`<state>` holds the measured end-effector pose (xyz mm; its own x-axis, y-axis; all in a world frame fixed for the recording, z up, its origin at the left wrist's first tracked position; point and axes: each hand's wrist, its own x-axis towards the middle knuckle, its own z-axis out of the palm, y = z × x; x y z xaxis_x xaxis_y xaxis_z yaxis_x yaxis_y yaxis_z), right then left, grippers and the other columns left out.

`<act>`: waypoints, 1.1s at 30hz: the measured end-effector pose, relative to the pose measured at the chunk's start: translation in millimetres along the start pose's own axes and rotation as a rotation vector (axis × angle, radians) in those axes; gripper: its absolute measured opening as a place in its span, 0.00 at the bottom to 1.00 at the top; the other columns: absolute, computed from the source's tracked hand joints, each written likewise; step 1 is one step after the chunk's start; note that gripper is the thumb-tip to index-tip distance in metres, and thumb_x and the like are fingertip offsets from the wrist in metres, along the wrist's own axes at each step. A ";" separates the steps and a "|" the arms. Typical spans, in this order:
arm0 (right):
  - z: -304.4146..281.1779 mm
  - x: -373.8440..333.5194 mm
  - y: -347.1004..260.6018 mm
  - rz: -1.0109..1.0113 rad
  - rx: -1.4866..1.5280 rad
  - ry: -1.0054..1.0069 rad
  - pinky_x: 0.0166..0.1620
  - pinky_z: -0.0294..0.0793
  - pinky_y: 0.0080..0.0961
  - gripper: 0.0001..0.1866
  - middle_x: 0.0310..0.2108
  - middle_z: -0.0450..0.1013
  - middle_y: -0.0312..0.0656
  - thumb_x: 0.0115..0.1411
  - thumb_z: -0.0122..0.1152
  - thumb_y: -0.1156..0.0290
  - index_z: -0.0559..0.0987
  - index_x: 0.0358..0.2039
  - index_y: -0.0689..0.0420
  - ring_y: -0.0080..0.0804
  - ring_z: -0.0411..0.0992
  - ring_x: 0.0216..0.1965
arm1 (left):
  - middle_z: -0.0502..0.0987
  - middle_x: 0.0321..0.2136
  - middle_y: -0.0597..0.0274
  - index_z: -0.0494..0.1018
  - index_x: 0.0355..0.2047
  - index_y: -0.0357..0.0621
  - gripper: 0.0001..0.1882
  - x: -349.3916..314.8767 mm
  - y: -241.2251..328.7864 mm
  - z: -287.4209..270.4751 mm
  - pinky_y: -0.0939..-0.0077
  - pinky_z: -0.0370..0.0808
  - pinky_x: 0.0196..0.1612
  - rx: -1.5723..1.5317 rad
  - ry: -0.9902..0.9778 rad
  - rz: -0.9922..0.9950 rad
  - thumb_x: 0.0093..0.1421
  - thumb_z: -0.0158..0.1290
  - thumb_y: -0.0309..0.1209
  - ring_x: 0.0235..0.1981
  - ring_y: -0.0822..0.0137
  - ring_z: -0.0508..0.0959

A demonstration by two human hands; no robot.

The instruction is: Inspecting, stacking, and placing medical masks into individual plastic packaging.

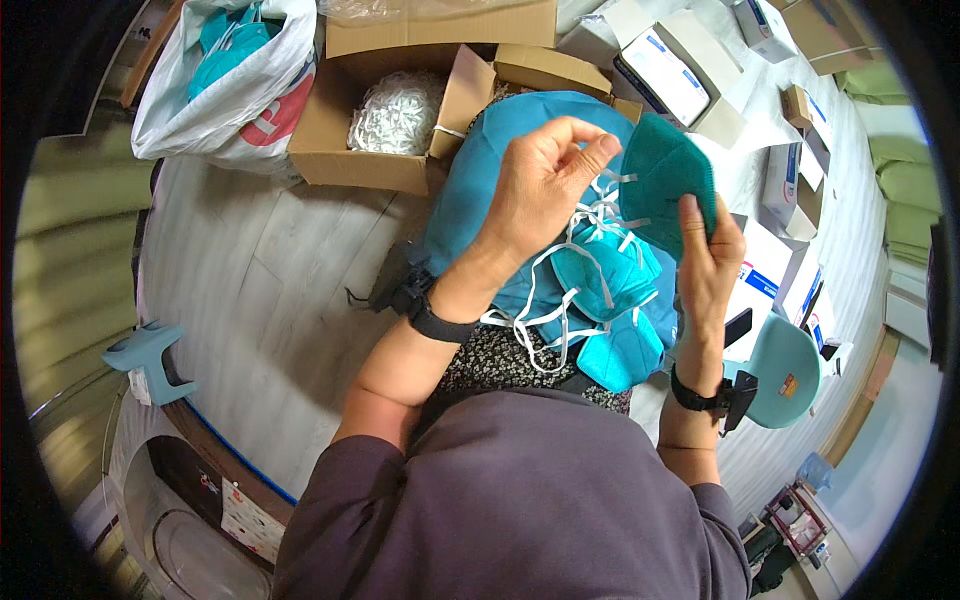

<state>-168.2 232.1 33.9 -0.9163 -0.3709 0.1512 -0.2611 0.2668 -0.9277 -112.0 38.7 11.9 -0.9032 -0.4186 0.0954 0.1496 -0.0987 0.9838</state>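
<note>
A teal face mask (665, 190) is held up at two o'clock of the view, its upper end rounded, its fabric smooth and matte, a ribbed seam along its right-hand edge and white straps (626, 178) at its left-hand edge. The person's right hand (714, 248) grips it low on that ribbed side, thumb in front and fingers behind. The left hand (545, 180) is raised at the mask's nine to ten o'clock, thumb and forefinger drawn close together; whether they pinch a strap cannot be told. At the held mask's seven o'clock, more teal masks (606, 275) lie among looped white straps on blue material (492, 135) spread over the lap. An open cardboard box (365, 172) at eleven o'clock holds a heap of white strands (398, 112); a white bag (175, 125) at ten contains teal pieces. A pale teal stool (785, 370) stands at three.
</note>
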 end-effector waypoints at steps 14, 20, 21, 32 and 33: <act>-15.9 14.9 -11.2 0.222 0.345 0.033 0.35 0.71 0.15 0.13 0.33 0.77 0.33 0.69 0.58 0.67 0.79 0.44 0.66 0.15 0.71 0.31 | 0.61 0.13 0.76 0.77 0.30 0.37 0.14 -5.8 -8.0 1.9 0.78 0.58 0.20 0.099 -0.407 -0.132 0.55 0.68 0.34 0.18 0.82 0.57; -15.6 22.3 -4.6 0.253 0.366 0.046 0.34 0.70 0.15 0.13 0.32 0.76 0.32 0.68 0.58 0.68 0.79 0.44 0.66 0.15 0.71 0.30 | 0.63 0.16 0.81 0.77 0.25 0.39 0.11 -14.4 -9.7 8.4 0.82 0.55 0.21 0.185 -0.421 -0.135 0.57 0.66 0.31 0.21 0.85 0.59; -18.3 23.6 0.8 0.256 0.366 0.055 0.34 0.70 0.15 0.13 0.32 0.76 0.32 0.68 0.58 0.68 0.79 0.44 0.66 0.15 0.71 0.30 | 0.64 0.17 0.80 0.78 0.25 0.39 0.11 -14.3 -9.5 8.0 0.82 0.56 0.22 0.133 -0.440 -0.162 0.58 0.65 0.32 0.21 0.85 0.60; -70.1 27.3 30.5 0.321 0.373 0.125 0.36 0.74 0.19 0.12 0.34 0.79 0.36 0.68 0.57 0.69 0.79 0.44 0.66 0.19 0.75 0.31 | 0.77 0.27 0.61 0.80 0.27 0.36 0.13 -24.1 11.8 -58.4 0.77 0.69 0.35 -0.781 -0.414 -0.156 0.63 0.58 0.33 0.29 0.71 0.73; -76.6 26.5 34.6 0.358 0.386 0.110 0.35 0.74 0.18 0.13 0.34 0.78 0.36 0.68 0.57 0.69 0.79 0.45 0.66 0.19 0.75 0.32 | 0.75 0.28 0.61 0.80 0.26 0.37 0.14 -21.3 9.8 -67.0 0.74 0.68 0.35 -0.993 -0.455 -0.122 0.63 0.59 0.36 0.29 0.69 0.71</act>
<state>-224.8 299.7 31.9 -0.9592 -0.2161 -0.1822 0.1853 0.0059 -0.9827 -64.3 -13.8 9.4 -0.9673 -0.0044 0.2537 0.1221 -0.8846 0.4501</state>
